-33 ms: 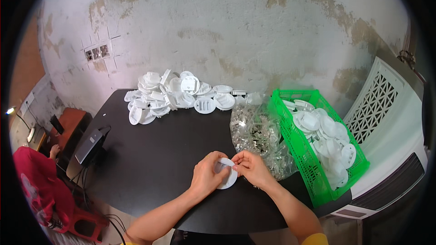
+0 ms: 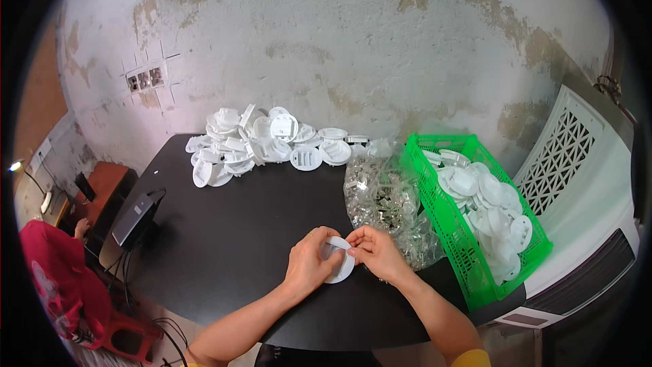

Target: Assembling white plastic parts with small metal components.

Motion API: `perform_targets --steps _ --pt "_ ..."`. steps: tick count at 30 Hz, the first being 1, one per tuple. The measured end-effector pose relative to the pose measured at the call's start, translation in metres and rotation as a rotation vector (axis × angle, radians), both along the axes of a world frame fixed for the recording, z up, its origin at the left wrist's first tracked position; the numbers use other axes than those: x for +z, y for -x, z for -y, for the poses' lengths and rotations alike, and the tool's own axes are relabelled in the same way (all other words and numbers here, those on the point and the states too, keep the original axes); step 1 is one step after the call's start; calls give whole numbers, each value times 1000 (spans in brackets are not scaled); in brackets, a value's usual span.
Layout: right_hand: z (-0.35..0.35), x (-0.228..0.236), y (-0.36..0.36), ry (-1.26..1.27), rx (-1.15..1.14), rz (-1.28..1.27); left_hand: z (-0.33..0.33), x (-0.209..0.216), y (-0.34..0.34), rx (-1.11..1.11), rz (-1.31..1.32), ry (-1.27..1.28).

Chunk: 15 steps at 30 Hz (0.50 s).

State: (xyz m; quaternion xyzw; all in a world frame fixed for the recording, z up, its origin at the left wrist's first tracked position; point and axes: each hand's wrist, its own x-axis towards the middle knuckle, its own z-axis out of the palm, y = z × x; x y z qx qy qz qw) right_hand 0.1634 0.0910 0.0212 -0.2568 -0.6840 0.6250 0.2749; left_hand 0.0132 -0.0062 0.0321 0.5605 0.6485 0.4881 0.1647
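White disc (image 2: 344, 270) over near side of the bench (image 2: 272, 207) | left grip (image 2: 309, 260) clasps its left edge | right grip (image 2: 377, 254) pinches its far-right rim | green crate (image 2: 456, 245) farther right

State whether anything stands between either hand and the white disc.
Nothing visible does: the left hand holds the white disc and the right hand touches its upper right. Anything tiny beneath them would be hidden. The clear bag lies beyond the right hand.

Wht round disc (image 2: 343, 269), plastic-lkg, 1 pc, held at near side of scene, a bit R of ctr; face w/ greyish inner area turned up, L part hidden, exact tilt unclear.
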Motion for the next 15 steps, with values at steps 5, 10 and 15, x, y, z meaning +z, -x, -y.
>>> perform_targets --steps 5,10,15 --pt "-1 -5 2 -49 0 -27 -1 0 1 4 -93 -46" --pt "-1 -1 0 -62 -2 -18 -2 1 -1 -22 -113 -92" --pt "-1 0 1 -10 24 -20 -1 0 1 -28 -135 -90"
